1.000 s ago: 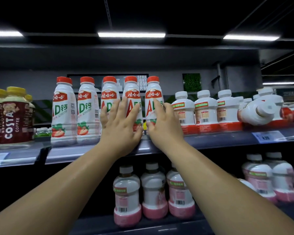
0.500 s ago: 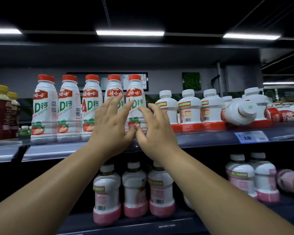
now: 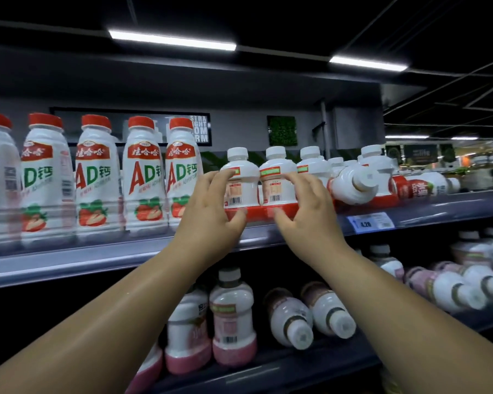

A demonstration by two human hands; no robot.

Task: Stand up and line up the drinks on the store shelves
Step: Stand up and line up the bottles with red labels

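On the upper shelf, five tall white AD bottles with red caps stand in a row at the left. Right of them stand small white bottles with red bases. My left hand curls round the first small bottle, fingers on its left side and thumb at its base. My right hand curls round the second small bottle from the right. Further right, one small bottle lies tipped with its cap towards me, and another lies on its side.
A price tag hangs on the shelf rail. On the lower shelf, pink-based bottles stand at the left, two lie on their sides in the middle, and more lie at the right.
Both hands have left the tall AD bottles and moved right to the small white bottles. The view has shifted right and closer to the shelf.
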